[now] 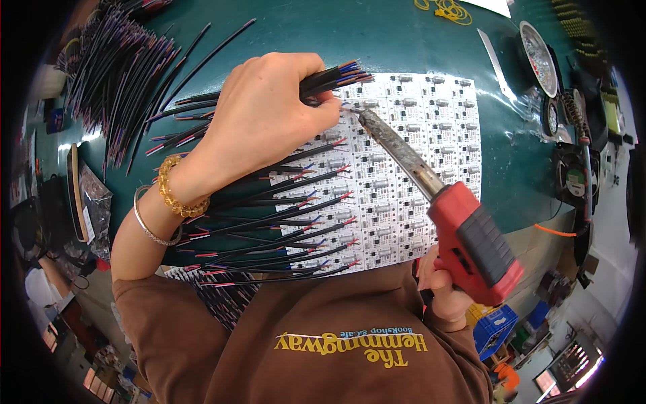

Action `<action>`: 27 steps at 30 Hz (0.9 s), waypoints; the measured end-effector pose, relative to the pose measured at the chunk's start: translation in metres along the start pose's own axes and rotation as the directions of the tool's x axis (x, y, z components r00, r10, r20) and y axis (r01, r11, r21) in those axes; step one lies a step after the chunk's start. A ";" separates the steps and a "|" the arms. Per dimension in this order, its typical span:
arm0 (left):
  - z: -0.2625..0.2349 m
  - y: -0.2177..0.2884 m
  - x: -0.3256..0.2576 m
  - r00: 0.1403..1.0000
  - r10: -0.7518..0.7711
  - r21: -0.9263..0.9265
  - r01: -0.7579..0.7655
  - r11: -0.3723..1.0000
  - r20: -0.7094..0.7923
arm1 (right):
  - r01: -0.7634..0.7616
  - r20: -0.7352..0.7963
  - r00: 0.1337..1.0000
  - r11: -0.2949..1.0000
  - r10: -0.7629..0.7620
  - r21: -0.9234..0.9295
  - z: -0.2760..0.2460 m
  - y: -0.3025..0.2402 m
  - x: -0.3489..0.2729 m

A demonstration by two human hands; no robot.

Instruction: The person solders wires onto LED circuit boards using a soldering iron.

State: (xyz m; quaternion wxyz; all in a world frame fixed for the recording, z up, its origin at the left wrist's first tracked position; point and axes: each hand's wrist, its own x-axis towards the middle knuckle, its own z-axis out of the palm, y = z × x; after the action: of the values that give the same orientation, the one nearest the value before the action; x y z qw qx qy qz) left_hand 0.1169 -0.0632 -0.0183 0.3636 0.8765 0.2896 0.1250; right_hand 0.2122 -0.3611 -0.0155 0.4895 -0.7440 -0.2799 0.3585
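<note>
- Wires [330, 75] in the left hand [262, 118]: a small bunch of thin black-sheathed leads with red and blue cores showing at the stripped ends. I judge them light and limp, springy enough to fan apart, so they are best pinched close to the bare tips where the aim is steadiest.
- Left hand: curled shut around that bunch, fingertips pressing the ends down onto the circuit board panel [404, 168] near its far edge. A beaded bracelet [176, 192] and a thin bangle [149, 225] sit on the wrist.
- Soldering iron [431, 195]: stiff, with a discoloured metal barrel and a red handle with a dark grip pad. It looks front-light and handle-heavy, and the barrel is probably hot, so the handle is the only safe place to take it.
- Right hand [444, 289]: clenched around the lower part of the red handle, mostly hidden behind it. The tip [351, 110] meets the wire ends just beside the left fingertips.
- Circuit board panel: a white, thin, flat grid of small boards lying on the green bench [404, 40] near its front edge; likely brittle along the scored lines. Rows of soldered leads [282, 222] stick out of its left side.
- Spare leads [114, 74] lie heaped towards the far left corner of the bench.
</note>
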 end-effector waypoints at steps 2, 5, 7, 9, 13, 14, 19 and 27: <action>0.001 -0.001 0.001 1.000 -0.002 -0.001 0.002 1.000 0.009 | -0.031 0.068 0.997 0.993 0.038 -0.110 -0.003 0.003 -0.002; -0.002 0.002 0.001 0.999 -0.024 0.007 0.023 1.000 0.044 | 0.208 -0.118 0.965 0.955 -0.236 -0.210 -0.011 0.032 -0.010; -0.003 0.003 0.000 0.997 -0.041 0.016 0.040 0.999 0.071 | 0.202 -0.128 0.970 0.978 -0.208 -0.058 -0.013 0.033 -0.011; -0.003 0.003 0.000 0.998 -0.028 0.006 0.027 1.000 0.064 | 0.173 -0.134 0.981 0.954 -0.143 0.246 -0.014 0.029 -0.008; -0.007 0.004 0.000 0.991 -0.041 0.030 0.037 0.999 0.128 | 0.216 -0.214 0.960 0.963 -0.180 0.159 -0.001 0.029 -0.002; -0.009 0.005 0.001 0.990 -0.021 -0.001 0.021 1.000 0.139 | 0.239 -0.228 0.953 0.960 -0.202 0.145 0.001 0.029 0.000; -0.008 -0.011 -0.006 0.982 0.168 -0.099 -0.176 0.979 -0.085 | 0.235 -0.273 0.950 0.919 -0.149 0.315 0.015 0.008 0.020; -0.013 0.014 -0.019 0.992 0.108 -0.063 -0.104 0.993 0.066 | 0.230 -0.251 0.958 0.893 -0.138 0.388 0.006 0.003 0.003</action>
State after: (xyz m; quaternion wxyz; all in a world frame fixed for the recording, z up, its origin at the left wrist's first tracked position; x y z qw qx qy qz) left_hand 0.1021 -0.0749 0.0005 0.3924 0.8832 0.2260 0.1223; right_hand 0.2095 -0.3564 -0.0207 0.6949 -0.6283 -0.2122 0.2781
